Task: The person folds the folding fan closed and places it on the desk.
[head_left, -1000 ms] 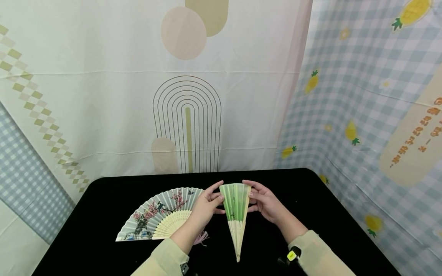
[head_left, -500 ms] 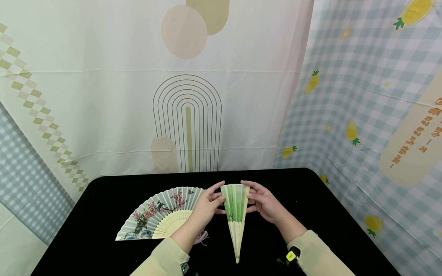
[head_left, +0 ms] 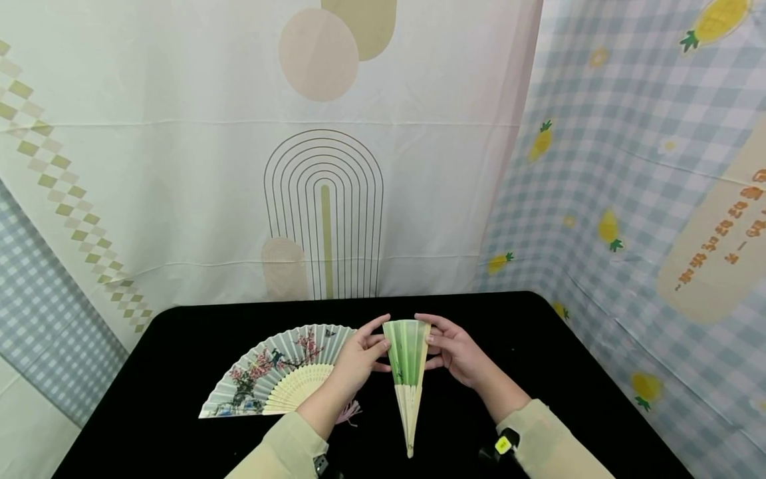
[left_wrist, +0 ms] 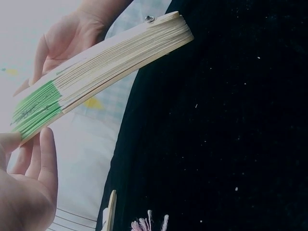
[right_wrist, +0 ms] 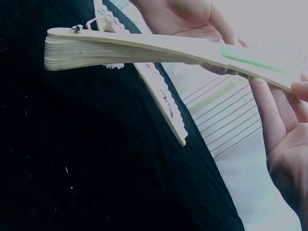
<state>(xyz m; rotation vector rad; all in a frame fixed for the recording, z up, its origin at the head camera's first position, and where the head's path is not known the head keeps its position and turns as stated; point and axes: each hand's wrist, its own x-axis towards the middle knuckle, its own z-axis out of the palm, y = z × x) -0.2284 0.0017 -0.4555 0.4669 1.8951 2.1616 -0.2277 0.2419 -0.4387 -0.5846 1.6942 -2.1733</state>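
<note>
In the head view a green folding fan (head_left: pixel 409 352), partly spread, is held up over the table with its pivot end pointing down toward me. My left hand (head_left: pixel 354 362) pinches its left edge between thumb and fingers. My right hand (head_left: pixel 457 352) grips the right edge in the same way. Pale wooden ribs (left_wrist: pixel 130 53) and the metal pivot pin (left_wrist: pixel 149 19) show in the left wrist view. Seen from the right wrist, the outer guard stick (right_wrist: pixel 159 43) lies above the stacked ribs.
A spread white folding fan (head_left: pixel 254 362) with pink blossoms lies on the black-covered table (head_left: pixel 538 372), left of my hands. My left forearm covers part of it. Its pink tassel (head_left: pixel 349 414) lies beside that forearm. Patterned cloths (head_left: pixel 431 199) hang behind the table and at its sides.
My right hand has shifted slightly left, toward the left hand. The green fan has narrowed a little between them. The floral fan stays where it was.
</note>
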